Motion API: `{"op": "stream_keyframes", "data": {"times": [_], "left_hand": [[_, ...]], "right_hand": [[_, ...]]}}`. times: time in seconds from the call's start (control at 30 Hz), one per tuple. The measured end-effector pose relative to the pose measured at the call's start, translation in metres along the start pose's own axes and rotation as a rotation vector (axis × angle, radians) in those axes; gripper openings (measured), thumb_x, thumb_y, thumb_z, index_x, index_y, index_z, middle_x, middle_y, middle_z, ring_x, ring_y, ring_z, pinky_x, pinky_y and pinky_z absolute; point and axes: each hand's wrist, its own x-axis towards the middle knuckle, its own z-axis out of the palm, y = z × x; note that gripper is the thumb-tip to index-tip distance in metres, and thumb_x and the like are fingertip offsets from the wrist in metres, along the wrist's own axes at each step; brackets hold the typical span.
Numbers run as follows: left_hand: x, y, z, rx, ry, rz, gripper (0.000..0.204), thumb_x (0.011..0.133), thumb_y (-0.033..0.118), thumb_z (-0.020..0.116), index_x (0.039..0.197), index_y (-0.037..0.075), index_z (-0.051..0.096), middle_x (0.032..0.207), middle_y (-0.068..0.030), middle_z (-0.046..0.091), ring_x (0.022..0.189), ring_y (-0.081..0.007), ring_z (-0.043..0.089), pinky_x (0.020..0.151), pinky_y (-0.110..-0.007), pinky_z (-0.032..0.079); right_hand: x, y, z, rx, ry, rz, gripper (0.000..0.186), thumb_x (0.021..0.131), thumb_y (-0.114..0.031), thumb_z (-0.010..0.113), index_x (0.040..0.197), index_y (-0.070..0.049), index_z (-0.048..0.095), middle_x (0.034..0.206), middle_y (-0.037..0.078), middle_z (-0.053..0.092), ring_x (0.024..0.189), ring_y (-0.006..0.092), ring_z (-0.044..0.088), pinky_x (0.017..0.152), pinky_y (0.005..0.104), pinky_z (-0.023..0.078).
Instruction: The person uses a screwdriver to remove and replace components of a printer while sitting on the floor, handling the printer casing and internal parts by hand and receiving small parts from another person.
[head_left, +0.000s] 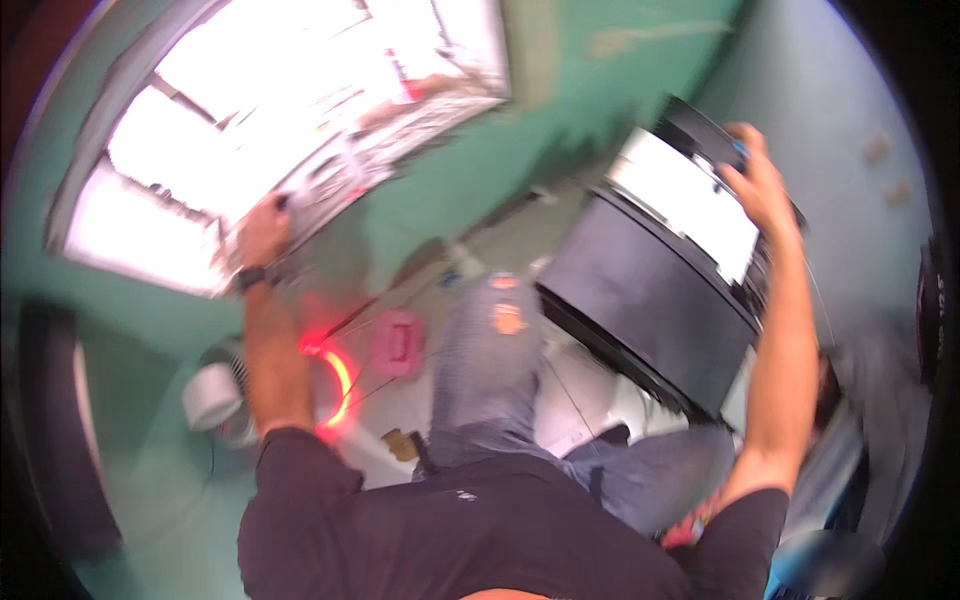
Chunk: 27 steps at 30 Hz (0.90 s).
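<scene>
My left hand [264, 230] is at the bright window's lower ledge [340, 170], its fingers curled around something small and dark, too blurred to name. My right hand [755, 175] grips the black raised top part [685, 125] of a dark grey printer-like machine [645, 295] on the right. A white panel [645, 170] shows in the machine's upper section. My jeans-clad knee [485, 370] is beside the machine's left end.
Left and below are a glowing red ring [342, 375], a pink plastic item [398, 342] and a white-and-grey cylindrical device [215, 395] on the floor. A dark upright panel [65, 420] stands far left; dark fabric [870, 420] lies at the right.
</scene>
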Motion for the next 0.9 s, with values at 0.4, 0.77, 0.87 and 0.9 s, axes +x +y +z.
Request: {"op": "stream_keyframes", "data": {"times": [0.4,0.77,0.87,0.9], "left_hand": [[-0.009,0.048,-0.033,-0.192,-0.234,-0.214,0.025,0.092,0.010,0.070,0.116,0.008,0.074,0.115,-0.0142,0.076,0.108,-0.0308,0.072,0.096,-0.040,0.055],[0.001,0.122,-0.060,-0.859,0.067,-0.326,0.022,0.103,0.015,0.065,0.120,0.004,0.074,0.102,-0.0058,0.075,0.093,-0.0128,0.068,0.085,-0.028,0.054],[0.008,0.211,-0.054,-1.119,-0.128,-0.227,0.025,0.102,0.013,0.066,0.122,0.000,0.072,0.108,-0.0069,0.075,0.097,-0.0134,0.067,0.090,-0.029,0.053],[0.013,0.243,-0.033,-1.192,-0.261,-0.128,0.025,0.101,0.011,0.066,0.122,-0.001,0.071,0.108,-0.0071,0.074,0.098,-0.0132,0.066,0.091,-0.030,0.053]], "right_hand": [[0.007,0.003,0.016,-0.408,0.129,0.266,0.047,0.099,-0.029,0.069,0.137,-0.011,0.049,0.117,0.012,0.068,0.105,0.0280,0.068,0.097,0.0444,0.052],[-0.011,0.020,0.002,-0.248,0.253,0.125,0.044,0.098,-0.033,0.071,0.134,-0.014,0.055,0.117,0.017,0.070,0.104,0.0352,0.069,0.095,0.0449,0.053],[-0.015,-0.008,-0.007,0.235,0.012,0.142,0.049,0.096,-0.029,0.073,0.139,-0.015,0.054,0.113,0.016,0.070,0.101,0.0308,0.068,0.096,0.0416,0.053],[-0.013,0.000,-0.005,-0.105,0.156,0.113,0.055,0.092,-0.039,0.077,0.136,-0.014,0.056,0.110,0.017,0.071,0.100,0.0303,0.069,0.091,0.0414,0.055]]}}
